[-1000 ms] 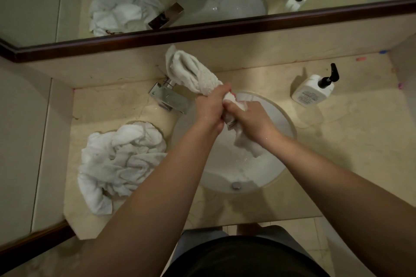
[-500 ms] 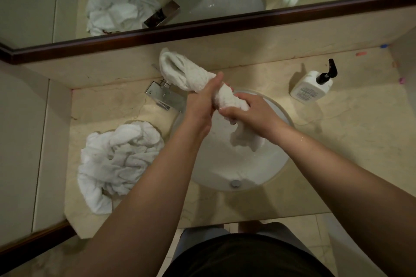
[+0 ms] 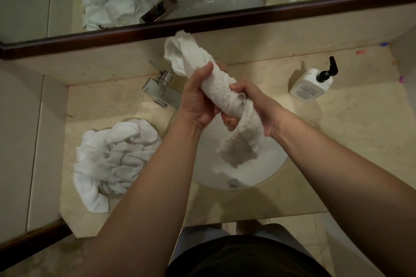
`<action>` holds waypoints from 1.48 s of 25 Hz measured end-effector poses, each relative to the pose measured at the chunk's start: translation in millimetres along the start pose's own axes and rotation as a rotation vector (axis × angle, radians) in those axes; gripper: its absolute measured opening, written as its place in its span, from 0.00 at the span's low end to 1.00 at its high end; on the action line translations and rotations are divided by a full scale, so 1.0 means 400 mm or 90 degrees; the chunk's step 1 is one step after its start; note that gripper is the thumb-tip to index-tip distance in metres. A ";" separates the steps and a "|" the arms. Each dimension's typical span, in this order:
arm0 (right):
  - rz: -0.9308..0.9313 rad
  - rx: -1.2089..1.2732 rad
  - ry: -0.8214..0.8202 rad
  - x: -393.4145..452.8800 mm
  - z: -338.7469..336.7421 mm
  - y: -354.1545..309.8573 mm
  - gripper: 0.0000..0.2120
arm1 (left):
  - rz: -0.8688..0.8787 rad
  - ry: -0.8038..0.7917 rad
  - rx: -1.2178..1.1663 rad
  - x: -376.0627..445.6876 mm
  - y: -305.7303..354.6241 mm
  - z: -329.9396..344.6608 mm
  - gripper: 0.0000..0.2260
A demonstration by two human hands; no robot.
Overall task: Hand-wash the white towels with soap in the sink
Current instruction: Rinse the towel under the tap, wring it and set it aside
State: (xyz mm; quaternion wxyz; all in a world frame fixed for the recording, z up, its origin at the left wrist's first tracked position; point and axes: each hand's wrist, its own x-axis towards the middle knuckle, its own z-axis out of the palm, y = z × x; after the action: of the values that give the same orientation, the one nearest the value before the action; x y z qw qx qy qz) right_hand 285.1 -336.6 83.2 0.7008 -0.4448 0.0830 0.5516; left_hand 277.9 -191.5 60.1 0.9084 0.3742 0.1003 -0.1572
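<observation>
left hand and right hand both grip twisted towel | right fingertips hidden | sink partly covered

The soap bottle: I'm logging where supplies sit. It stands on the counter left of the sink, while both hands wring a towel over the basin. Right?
Not quite. The head view shows the soap bottle right of the sink; the towel pile lies left. Both the left hand and right hand do grip the towel over the basin.

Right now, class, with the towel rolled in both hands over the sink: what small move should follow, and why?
Probably twist the hands opposite ways. The left hand and right hand both grip the rolled towel above the sink, its loose end hanging into the basin.
</observation>
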 end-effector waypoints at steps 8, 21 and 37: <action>-0.214 -0.353 0.363 0.062 -0.024 0.045 0.33 | -0.013 0.295 0.024 0.032 -0.041 0.025 0.15; -0.338 -0.597 0.401 0.098 -0.017 0.093 0.21 | -0.008 0.620 -0.003 0.055 -0.062 0.063 0.11; -0.313 -0.748 0.517 0.065 0.040 0.058 0.18 | -0.147 0.358 -0.101 -0.058 -0.035 0.109 0.17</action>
State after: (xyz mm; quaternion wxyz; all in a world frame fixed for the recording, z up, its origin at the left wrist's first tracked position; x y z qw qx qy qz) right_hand 269.2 -306.9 64.5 0.3655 -0.9193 -0.0749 0.1256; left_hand 254.2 -227.1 88.5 0.8476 0.3172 0.4013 -0.1413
